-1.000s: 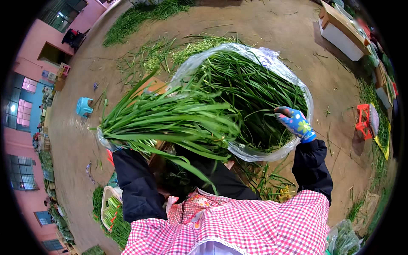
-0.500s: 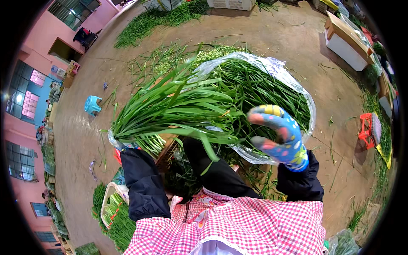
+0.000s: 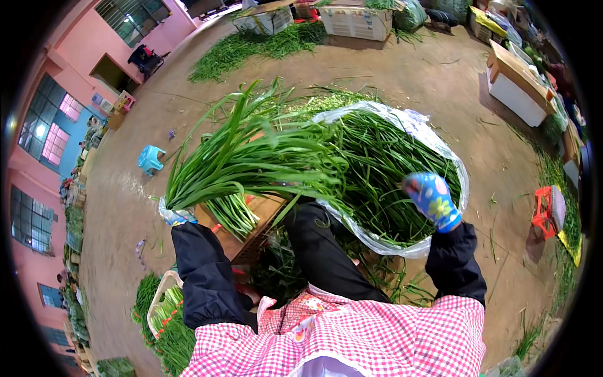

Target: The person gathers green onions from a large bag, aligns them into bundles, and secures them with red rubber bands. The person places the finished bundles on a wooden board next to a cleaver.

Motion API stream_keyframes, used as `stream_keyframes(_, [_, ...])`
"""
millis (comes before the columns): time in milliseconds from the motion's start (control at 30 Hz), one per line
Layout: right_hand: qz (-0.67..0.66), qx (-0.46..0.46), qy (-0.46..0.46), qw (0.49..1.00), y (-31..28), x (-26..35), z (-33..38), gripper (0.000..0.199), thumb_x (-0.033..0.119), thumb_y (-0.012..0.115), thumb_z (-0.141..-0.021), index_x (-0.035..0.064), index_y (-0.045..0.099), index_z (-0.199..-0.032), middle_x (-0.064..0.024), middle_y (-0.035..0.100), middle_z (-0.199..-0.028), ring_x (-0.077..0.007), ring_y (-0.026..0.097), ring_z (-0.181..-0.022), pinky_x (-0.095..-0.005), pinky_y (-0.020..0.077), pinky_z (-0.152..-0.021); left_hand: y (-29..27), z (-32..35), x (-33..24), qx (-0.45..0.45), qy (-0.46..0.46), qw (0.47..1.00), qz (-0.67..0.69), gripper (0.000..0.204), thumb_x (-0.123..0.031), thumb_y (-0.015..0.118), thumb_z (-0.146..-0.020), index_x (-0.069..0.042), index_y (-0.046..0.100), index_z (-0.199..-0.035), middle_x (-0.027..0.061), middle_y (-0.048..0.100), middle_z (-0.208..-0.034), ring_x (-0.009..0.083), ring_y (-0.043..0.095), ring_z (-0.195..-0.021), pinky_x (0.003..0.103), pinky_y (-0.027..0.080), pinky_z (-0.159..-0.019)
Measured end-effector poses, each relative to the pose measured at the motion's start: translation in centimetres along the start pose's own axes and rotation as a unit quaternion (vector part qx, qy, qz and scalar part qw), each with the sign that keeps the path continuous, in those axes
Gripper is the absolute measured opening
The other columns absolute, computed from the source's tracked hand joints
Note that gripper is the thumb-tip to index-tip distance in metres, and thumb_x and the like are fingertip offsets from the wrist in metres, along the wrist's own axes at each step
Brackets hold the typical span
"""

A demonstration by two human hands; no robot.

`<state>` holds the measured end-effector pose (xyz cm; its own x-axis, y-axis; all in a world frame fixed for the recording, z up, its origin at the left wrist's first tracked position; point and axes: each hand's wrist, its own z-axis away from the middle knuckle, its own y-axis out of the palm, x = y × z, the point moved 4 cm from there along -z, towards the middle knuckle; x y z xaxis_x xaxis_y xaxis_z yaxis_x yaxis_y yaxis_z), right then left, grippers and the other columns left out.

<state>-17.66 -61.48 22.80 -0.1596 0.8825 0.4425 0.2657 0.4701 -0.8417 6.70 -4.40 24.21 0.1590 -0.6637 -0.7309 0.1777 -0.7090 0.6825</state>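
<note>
My left hand (image 3: 178,215), in a blue patterned glove, is closed around the pale base of a bunch of garlic chives (image 3: 245,160). Their long flat leaves fan out upward and to the right, over the rim of a large plastic bag. My right hand (image 3: 434,200), in a blue flowered glove, hovers above the right side of that clear plastic bag (image 3: 463,164), its fingers curled together and slightly blurred. Whatever they may hold is hidden. Loose chives (image 3: 396,169) fill the bag. More chives with white stems (image 3: 233,212) lie on a wooden board (image 3: 267,210) beside my left hand.
A white basket of bundled chives (image 3: 154,314) stands at my lower left. A blue stool (image 3: 151,160) is to the left, a red stool (image 3: 541,210) to the right. Chive heaps (image 3: 251,53), white crates (image 3: 355,24) and a wood-topped white box (image 3: 518,91) stand farther off.
My right hand has moved right, away from the held bunch, and its spread fingers have drawn together. The bunch's leaves have swung, uncovering more of the board and the white stems.
</note>
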Motion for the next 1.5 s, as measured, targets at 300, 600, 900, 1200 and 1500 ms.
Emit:
stream_keyframes(300, [-0.681,0.271,-0.024,0.680,5.6,21.0,1.0,0.087,0.035,0.068,-0.080,0.0048,0.017,-0.144,-0.0172,0.031,-0.143,-0.0284,0.029,-0.134,-0.0439,0.0271,-0.106,9.4,2.4,-4.8,0.170,0.213,0.960,0.067,0.029,-0.030,0.047,-0.088,-0.006,0.056,-0.102,0.0095,0.062,-0.096,0.0233,0.063,-0.078,0.037,0.055,-0.065])
stream_keyframes(600, [-0.966,0.112,0.080,0.220,11.3,31.0,-8.3,0.074,0.063,0.045,-0.084,0.0116,0.037,-0.136,-0.0124,0.041,-0.137,-0.0299,0.041,-0.123,-0.0517,0.0345,-0.100,15.6,14.6,-4.4,0.223,0.226,0.947,0.057,0.037,-0.022,0.052,-0.084,-0.003,0.046,-0.114,0.0124,0.053,-0.108,0.0249,0.058,-0.092,0.038,0.054,-0.074])
stream_keyframes(900, [-0.967,-0.004,0.188,0.171,19.1,27.4,-9.0,0.058,0.055,0.049,-0.085,0.0105,0.052,-0.121,-0.0100,0.060,-0.114,-0.0312,0.059,-0.099,-0.0509,0.0455,-0.089,8.1,23.1,-1.8,0.129,0.255,0.958,-0.019,0.045,-0.024,0.045,-0.090,-0.006,0.039,-0.130,0.0109,0.053,-0.108,0.0294,0.055,-0.104,0.044,0.046,-0.091])
stream_keyframes(1200, [-0.947,0.026,0.206,0.245,22.7,25.2,-7.0,0.043,0.041,0.047,-0.087,0.0071,0.059,-0.110,-0.0123,0.064,-0.104,-0.0306,0.062,-0.092,-0.0474,0.0490,-0.085,0.7,26.2,-2.6,0.198,-0.081,0.974,0.075,0.082,-0.052,0.061,-0.080,-0.006,0.028,-0.140,0.0228,0.040,-0.135,0.0399,0.039,-0.125,0.055,0.038,-0.100])
stream_keyframes(1500, [-0.850,0.011,0.281,0.445,21.9,24.1,-3.9,0.032,0.022,0.047,-0.091,0.0025,0.055,-0.115,-0.0065,0.063,-0.102,-0.0191,0.062,-0.088,-0.0333,0.0512,-0.080,-4.6,18.7,2.5,0.460,-0.346,0.782,-0.239,0.090,-0.047,0.059,-0.084,-0.002,0.011,-0.145,0.0161,0.022,-0.148,0.0264,0.024,-0.136,0.038,0.022,-0.109])
